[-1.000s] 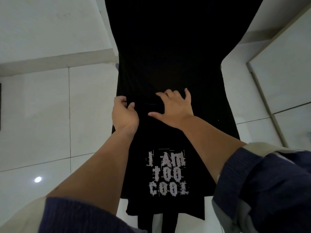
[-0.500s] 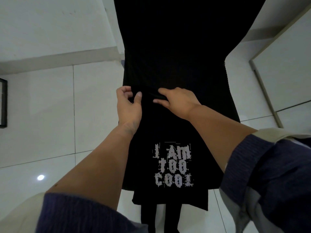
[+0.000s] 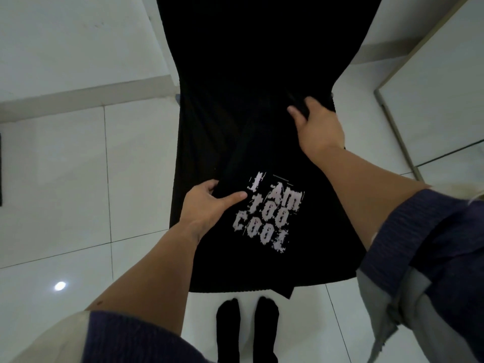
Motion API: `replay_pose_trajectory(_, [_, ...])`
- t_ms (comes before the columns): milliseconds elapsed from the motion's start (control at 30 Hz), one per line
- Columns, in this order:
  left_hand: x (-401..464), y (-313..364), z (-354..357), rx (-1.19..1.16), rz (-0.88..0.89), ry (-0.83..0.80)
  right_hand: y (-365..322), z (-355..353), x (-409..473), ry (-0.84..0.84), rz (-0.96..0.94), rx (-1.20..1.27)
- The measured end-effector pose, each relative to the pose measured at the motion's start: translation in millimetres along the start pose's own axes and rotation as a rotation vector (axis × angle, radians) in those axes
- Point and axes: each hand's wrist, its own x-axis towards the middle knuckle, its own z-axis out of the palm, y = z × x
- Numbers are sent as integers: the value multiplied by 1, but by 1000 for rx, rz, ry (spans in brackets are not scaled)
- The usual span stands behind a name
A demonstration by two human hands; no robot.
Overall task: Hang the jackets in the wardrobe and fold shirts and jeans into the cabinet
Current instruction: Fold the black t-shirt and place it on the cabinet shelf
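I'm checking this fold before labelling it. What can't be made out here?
- Head view: the top of the black shirt is cut off by the upper edge.
- Right hand fingertips are buried in cloth.
- Left hand fingers are tucked under a fold.
- No wardrobe or cabinet interior is visible.

hands apart since before: left hand (image 3: 207, 205) lower, right hand (image 3: 318, 127) rightward on shirt (image 3: 235, 100)

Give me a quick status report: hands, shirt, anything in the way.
Left hand pinches a fold of the black shirt beside its print. Right hand grips the fabric further up, near the right edge. Shirt hangs unfolded over the tiled floor. Nothing visibly in the way.
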Motion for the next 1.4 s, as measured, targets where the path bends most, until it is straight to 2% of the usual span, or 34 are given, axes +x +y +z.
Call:
replay_pose_trajectory(100, [1, -3, -7, 154, -33, -41, 17, -10, 0, 76, 142, 77])
replay_pose_trajectory(167, [-4, -3, -11, 163, -64, -12, 28, -17, -2, 125, 202, 111])
replay_pose_trajectory(233, [-6, -5, -13, -25, -98, 71, 38, -24, -6, 156, 245, 152])
replay_pose_trajectory(333, [-9, 3, -6, -511, -151, 210, 50, -37, -16, 178, 292, 193])
replay_pose_trajectory(400, [-7, 18, 0, -649, -129, 327, 50, -48, -22, 196, 302, 188])
replay_pose_trajectory(533, [-5, 57, 1, -520, 55, 587, 44, -73, -33, 255, 304, 225])
replay_pose_trajectory(733, [-36, 128, -31, -327, 337, 738, 16, -129, -50, 339, 298, 308])
replay_pose_trajectory(933, [-115, 223, -63, -207, 627, 753, -22, -228, -74, 466, 293, 308])
replay_pose_trajectory(1100, [-183, 283, -65, -225, 770, 657, -32, -322, -124, 606, 321, 241])
replay_pose_trajectory(1233, [-235, 324, -39, -215, 886, 539, -21, -389, -165, 726, 399, 226])
replay_pose_trajectory(1400, [-288, 372, 28, -204, 1029, 358, 18, -461, -231, 874, 536, 180])
